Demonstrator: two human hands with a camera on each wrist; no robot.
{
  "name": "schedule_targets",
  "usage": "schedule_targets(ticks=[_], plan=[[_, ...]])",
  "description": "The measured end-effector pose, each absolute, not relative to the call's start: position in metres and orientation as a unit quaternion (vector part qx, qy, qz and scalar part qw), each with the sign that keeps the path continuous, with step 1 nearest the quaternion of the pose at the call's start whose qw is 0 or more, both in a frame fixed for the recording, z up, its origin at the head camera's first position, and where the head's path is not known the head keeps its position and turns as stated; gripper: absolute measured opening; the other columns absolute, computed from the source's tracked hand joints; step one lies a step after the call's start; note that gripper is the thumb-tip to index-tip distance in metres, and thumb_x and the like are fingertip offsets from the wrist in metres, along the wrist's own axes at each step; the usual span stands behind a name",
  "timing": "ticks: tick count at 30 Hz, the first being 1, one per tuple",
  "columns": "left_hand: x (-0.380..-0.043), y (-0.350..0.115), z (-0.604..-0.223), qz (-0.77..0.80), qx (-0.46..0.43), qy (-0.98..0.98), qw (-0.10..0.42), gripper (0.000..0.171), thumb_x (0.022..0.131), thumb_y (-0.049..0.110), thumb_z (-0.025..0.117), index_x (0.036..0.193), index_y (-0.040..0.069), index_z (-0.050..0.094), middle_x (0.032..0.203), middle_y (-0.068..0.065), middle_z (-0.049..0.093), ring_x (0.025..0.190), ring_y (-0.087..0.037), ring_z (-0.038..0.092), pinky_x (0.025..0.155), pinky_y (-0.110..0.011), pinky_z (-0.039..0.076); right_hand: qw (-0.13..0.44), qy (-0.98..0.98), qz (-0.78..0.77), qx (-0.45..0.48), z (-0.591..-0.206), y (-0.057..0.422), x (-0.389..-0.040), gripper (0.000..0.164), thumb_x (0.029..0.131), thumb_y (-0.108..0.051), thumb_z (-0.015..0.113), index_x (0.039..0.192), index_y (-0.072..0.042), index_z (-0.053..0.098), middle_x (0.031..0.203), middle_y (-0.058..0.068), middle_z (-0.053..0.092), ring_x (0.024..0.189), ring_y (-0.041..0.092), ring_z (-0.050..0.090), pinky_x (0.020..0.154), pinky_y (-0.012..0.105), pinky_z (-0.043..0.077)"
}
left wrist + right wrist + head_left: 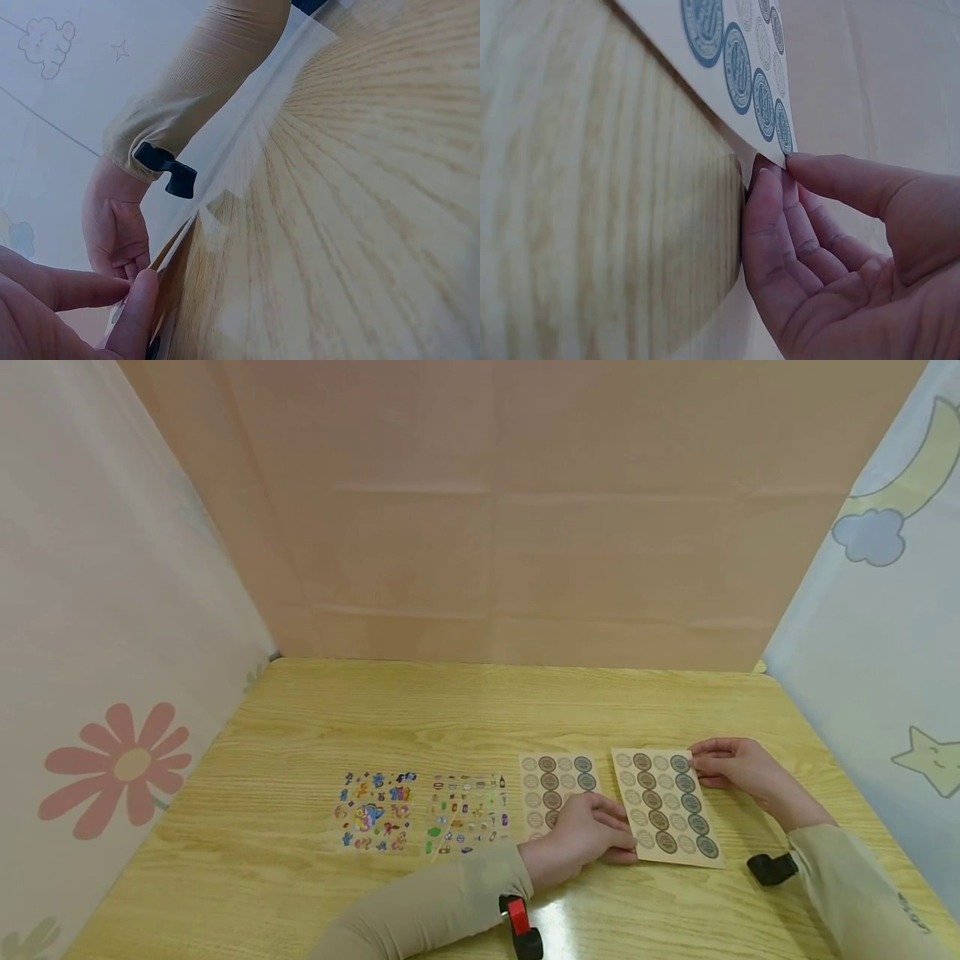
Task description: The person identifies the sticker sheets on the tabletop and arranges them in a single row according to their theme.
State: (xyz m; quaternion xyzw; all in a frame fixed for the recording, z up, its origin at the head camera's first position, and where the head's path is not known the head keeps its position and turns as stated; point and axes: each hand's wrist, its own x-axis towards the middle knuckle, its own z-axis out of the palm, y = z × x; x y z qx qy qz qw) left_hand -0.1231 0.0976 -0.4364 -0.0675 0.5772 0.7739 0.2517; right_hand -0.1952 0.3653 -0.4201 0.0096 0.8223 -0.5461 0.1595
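A cream sticker sheet [667, 810] with rows of round seal stickers lies at a slight slant on the right of the table in the head view. My right hand [738, 768] pinches its upper right corner between thumb and fingers, and the right wrist view shows that corner of the sheet [739, 67] lifted. At the lower left edge, my left hand [581, 835] holds the same sheet, with thumb and finger at its edge in the left wrist view. A matching sticker sheet [536, 785] lies just to the left, partly hidden under my left hand and forearm.
Two clear sticker sheets lie farther left: one with colourful cartoon ponies [375, 810], the other with small food-like pictures [465, 802]. A peach backdrop [480, 527] closes off the wooden table's [420, 702] far edge, and patterned cloth hangs at both sides.
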Motion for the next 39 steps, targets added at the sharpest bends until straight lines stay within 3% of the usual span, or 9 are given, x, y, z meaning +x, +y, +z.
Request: schedule_targets(ticks=[7,15,18,22,33,39], plan=[[-0.120,0.093,-0.439,0.765,-0.047,0.585,0.267,0.026,0.074,-0.021,0.066,0.093,-0.004,0.060,0.079,-0.017,0.065,0.067,-0.034,0.068,0.060,-0.035,0.060,0.150,0.828,-0.540,-0.001,-0.421,0.367,-0.196,0.038,0.092,-0.008,0.063,0.116,0.019,0.051,0.089,0.000,0.068,0.078,0.008,0.065,0.068,0.028,0.058],[-0.113,0.087,-0.431,0.753,-0.028,0.590,0.289,0.023,0.077,-0.018,0.065,0.094,-0.004,0.060,0.077,-0.015,0.066,0.072,-0.033,0.069,0.064,-0.034,0.060,0.150,0.809,-0.568,0.022,-0.436,0.378,-0.204,0.057,0.081,-0.023,0.077,0.116,0.016,0.052,0.089,0.003,0.069,0.078,0.012,0.067,0.070,0.031,0.059],[-0.111,0.086,-0.429,0.748,-0.029,0.593,0.298,0.023,0.078,-0.018,0.065,0.095,-0.004,0.060,0.078,-0.014,0.066,0.072,-0.032,0.069,0.065,-0.034,0.059,0.150,0.820,-0.552,0.018,-0.430,0.372,-0.201,0.058,0.086,-0.020,0.072,0.119,0.020,0.048,0.092,0.007,0.068,0.079,0.013,0.067,0.070,0.032,0.059],[-0.110,0.086,-0.430,0.747,-0.033,0.592,0.301,0.022,0.078,-0.018,0.064,0.094,-0.004,0.060,0.078,-0.016,0.065,0.071,-0.031,0.069,0.064,-0.033,0.059,0.148,0.835,-0.529,0.018,-0.418,0.360,-0.194,0.046,0.094,-0.007,0.060,0.123,0.024,0.042,0.095,0.009,0.067,0.079,0.011,0.066,0.070,0.031,0.058],[-0.106,0.082,-0.434,0.741,-0.028,0.596,0.308,0.018,0.079,-0.016,0.064,0.093,-0.003,0.062,0.078,-0.014,0.065,0.070,-0.031,0.069,0.063,-0.033,0.059,0.161,0.812,-0.561,0.014,-0.422,0.368,-0.197,0.038,0.089,-0.009,0.068,0.113,0.016,0.054,0.088,0.001,0.068,0.078,0.013,0.067,0.070,0.031,0.059],[-0.105,0.081,-0.434,0.743,-0.027,0.590,0.315,0.017,0.080,-0.014,0.065,0.092,-0.003,0.061,0.079,-0.018,0.064,0.070,-0.030,0.069,0.063,-0.033,0.059,0.158,0.826,-0.541,0.020,-0.417,0.360,-0.195,0.045,0.092,-0.007,0.063,0.121,0.023,0.044,0.092,0.007,0.068,0.078,0.013,0.067,0.071,0.032,0.059]])
